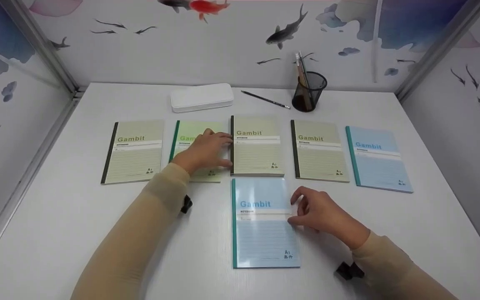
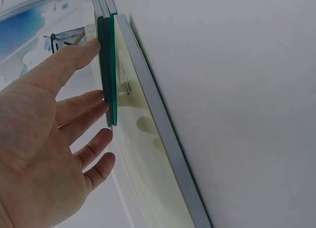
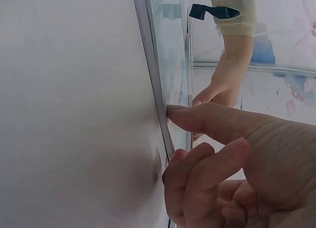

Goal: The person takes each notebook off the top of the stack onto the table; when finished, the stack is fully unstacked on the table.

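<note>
My left hand [image 1: 207, 151] reaches over a light green notebook [image 1: 213, 177]. Its fingertips and thumb are at the dark spine of a beige notebook [image 1: 261, 156] in the middle of the row. Dark and green spines [image 2: 106, 70] stand close to those fingers in the left wrist view. In front of the row lies a blue notebook [image 1: 265, 241] with a teal spine. At its right edge is my right hand [image 1: 317, 210], the thumb touching the edge and the other fingers bent. In the right wrist view, the thumb [image 3: 187, 117] meets that edge.
Another beige notebook [image 1: 133, 160] lies at the far left. To the right are a beige notebook [image 1: 319, 158] and a blue one [image 1: 377, 162]. Behind the row are a white case [image 1: 201, 98], a pencil [image 1: 265, 99] and a black mesh pen cup [image 1: 308, 93].
</note>
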